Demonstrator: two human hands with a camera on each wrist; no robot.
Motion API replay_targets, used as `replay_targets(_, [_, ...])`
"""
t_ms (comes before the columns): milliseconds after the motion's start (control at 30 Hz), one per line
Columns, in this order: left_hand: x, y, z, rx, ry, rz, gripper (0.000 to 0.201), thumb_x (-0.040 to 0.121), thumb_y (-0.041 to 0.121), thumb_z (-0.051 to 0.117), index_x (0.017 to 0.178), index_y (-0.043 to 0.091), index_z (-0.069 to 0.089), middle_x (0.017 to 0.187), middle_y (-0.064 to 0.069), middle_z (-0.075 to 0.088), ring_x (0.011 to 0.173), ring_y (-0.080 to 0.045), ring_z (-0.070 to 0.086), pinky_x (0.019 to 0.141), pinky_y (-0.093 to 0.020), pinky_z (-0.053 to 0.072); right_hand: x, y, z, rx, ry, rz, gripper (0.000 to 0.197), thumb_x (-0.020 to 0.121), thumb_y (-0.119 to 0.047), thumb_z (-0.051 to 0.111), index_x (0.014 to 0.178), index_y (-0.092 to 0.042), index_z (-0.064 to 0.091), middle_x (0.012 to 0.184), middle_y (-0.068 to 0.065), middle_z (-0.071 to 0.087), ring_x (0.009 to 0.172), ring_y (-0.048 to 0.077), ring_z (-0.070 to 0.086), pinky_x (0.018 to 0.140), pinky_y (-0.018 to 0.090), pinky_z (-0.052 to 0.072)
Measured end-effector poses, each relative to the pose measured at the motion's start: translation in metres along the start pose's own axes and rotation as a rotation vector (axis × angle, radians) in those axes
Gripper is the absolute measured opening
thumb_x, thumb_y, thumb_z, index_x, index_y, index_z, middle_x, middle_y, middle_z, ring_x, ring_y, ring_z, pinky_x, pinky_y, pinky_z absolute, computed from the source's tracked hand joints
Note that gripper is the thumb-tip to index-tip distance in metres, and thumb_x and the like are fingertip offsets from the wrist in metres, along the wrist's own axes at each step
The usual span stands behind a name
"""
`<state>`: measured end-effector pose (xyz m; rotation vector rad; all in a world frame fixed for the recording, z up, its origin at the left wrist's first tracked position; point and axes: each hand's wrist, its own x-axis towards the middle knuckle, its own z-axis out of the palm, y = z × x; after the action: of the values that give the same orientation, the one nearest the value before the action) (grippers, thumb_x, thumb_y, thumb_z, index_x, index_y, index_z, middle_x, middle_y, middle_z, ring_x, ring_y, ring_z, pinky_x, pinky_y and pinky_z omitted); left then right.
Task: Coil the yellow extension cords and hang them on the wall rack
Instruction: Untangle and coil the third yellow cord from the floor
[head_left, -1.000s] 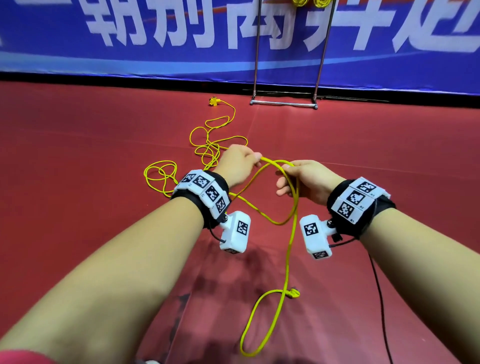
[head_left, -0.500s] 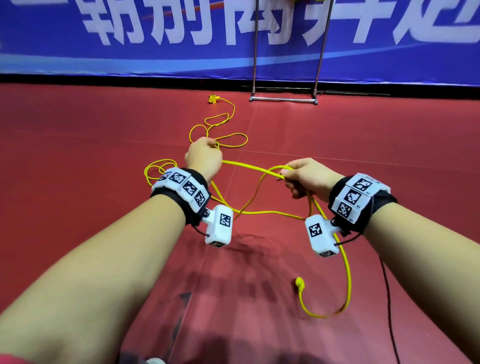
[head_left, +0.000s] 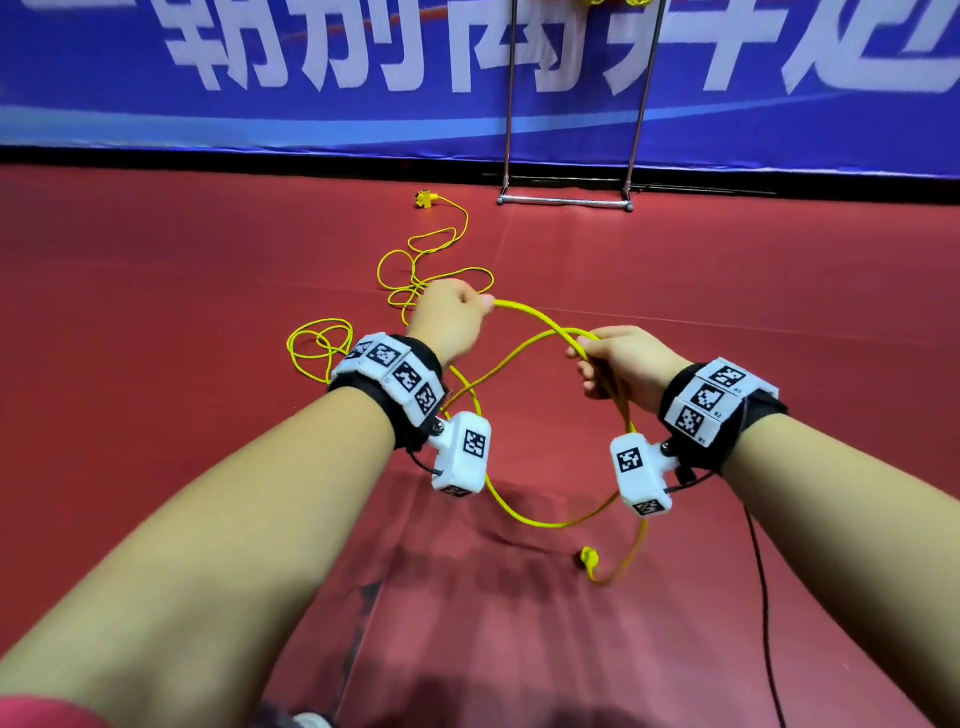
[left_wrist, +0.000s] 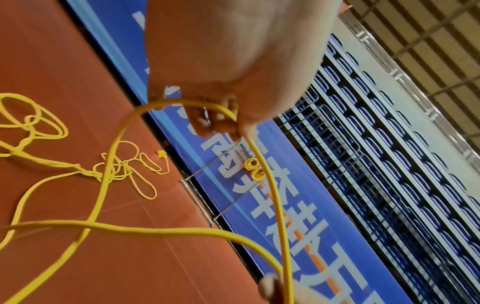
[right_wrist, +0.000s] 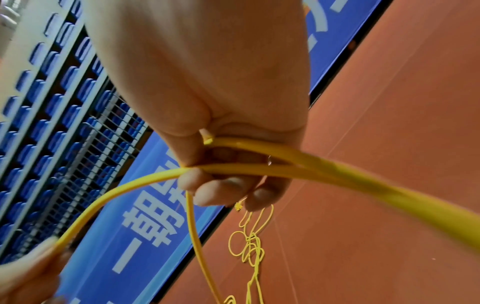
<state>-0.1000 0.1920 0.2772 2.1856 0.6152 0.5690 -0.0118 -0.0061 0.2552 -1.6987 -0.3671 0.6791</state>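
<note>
A long yellow extension cord (head_left: 524, 312) runs between both hands. My left hand (head_left: 452, 317) pinches the cord (left_wrist: 166, 101) up ahead. My right hand (head_left: 618, 364) grips gathered strands of the cord (right_wrist: 259, 166) in its curled fingers (right_wrist: 221, 189). One loop (head_left: 545, 519) hangs below the hands, and a yellow plug end (head_left: 589, 558) dangles under it. The rest of the cord lies tangled on the red floor (head_left: 426, 270) and ends in a yellow socket (head_left: 425, 199). The metal rack (head_left: 566, 197) stands against the blue banner, with coiled yellow cords (left_wrist: 254, 170) hanging on it.
A blue banner (head_left: 311, 78) with white characters lines the far wall. Behind it are rows of blue seats (left_wrist: 389, 144). A thin black cable (head_left: 763, 597) trails from my right wrist across the red floor (head_left: 156, 312).
My left hand has swung right toward the right hand, curving the cord it holds into an arc. The hanging loop has shifted left and the plug end has swung below it.
</note>
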Motion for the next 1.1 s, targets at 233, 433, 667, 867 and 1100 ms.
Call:
replay_targets(233, [-0.003,-0.016,-0.013,0.142,0.217,-0.249,0.025,0.09,0.029,0.049,0.099,0.021,0.07,0.109,-0.005,0.069,0.112,-0.033,0.057,0.098,-0.043,0.043,0.001,0.009,-0.004,-0.091,0.005,0.026,0.023,0.102,-0.012,0.047,0.084,-0.006,0.06,0.059,0.006,0.049,0.043,0.014,0.043,0.047,0.021,0.037])
replay_targets(433, [-0.021,0.014,0.014,0.297,-0.239,-0.016,0.016,0.077,0.039,0.051,0.076,0.029,0.064,0.097,0.004,0.07,0.1,-0.025,0.061,0.095,-0.041,0.047,-0.002,-0.009,0.023,-0.148,-0.017,-0.163,0.01,0.097,-0.007,0.056,0.091,-0.001,0.061,0.061,0.014,0.059,0.043,0.016,0.034,0.044,0.021,0.024])
replay_targets(667, [-0.024,0.017,0.019,0.162,-0.49,0.146,0.018,0.094,0.021,0.057,0.081,0.012,0.067,0.067,-0.005,0.065,0.063,-0.026,0.057,0.066,-0.031,0.045,-0.002,-0.013,0.023,-0.144,-0.039,-0.16,0.017,0.101,-0.007,0.046,0.088,-0.007,0.057,0.064,0.012,0.065,0.045,0.016,0.046,0.046,0.023,0.039])
replay_targets(867, [-0.004,0.004,0.0,-0.024,0.011,-0.047,0.024,0.095,0.023,0.056,0.082,0.012,0.073,0.09,-0.023,0.069,0.089,-0.039,0.063,0.076,-0.038,0.05,0.003,0.004,0.003,-0.244,0.047,-0.08,0.017,0.101,-0.014,0.046,0.088,-0.011,0.056,0.062,0.004,0.064,0.058,0.018,0.055,0.057,0.027,0.036])
replay_targets(1100, [0.028,-0.038,-0.011,-0.099,0.118,-0.245,0.028,0.065,0.031,0.043,0.067,0.01,0.062,0.085,-0.019,0.07,0.09,-0.041,0.065,0.085,-0.049,0.055,0.001,0.011,0.003,-0.124,-0.005,0.038,0.021,0.103,-0.018,0.046,0.088,-0.012,0.059,0.059,0.003,0.054,0.054,0.019,0.056,0.063,0.031,0.047])
